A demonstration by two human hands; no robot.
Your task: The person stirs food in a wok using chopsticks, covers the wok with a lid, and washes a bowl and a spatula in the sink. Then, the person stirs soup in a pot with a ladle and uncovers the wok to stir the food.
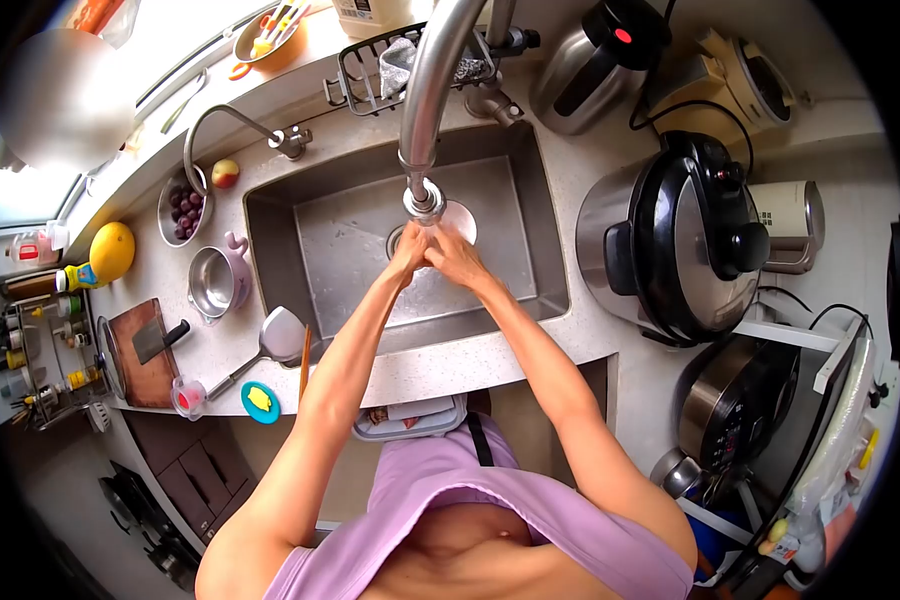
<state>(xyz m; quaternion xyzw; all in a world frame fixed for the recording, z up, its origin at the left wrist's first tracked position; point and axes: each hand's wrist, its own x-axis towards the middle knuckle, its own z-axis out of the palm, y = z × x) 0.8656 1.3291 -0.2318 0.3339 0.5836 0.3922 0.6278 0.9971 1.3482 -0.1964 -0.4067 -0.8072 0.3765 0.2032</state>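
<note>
My left hand (pixel 408 250) and my right hand (pixel 454 254) meet under the faucet (pixel 425 195), above the basin of the steel sink (pixel 345 265). The fingers of both are curled in against each other. Whatever lies between them, if anything, is hidden. Just behind my right hand a pale round piece, like a small dish (pixel 460 222), shows in part. The drain (pixel 395 240) is partly covered by my left hand.
Left of the sink are a bowl of grapes (pixel 183 212), a small pot (pixel 213 280), a cleaver (pixel 155 342) on a board and a spatula (pixel 278 336). A pressure cooker (pixel 700 240) stands at right; a wire rack (pixel 365 80) is behind.
</note>
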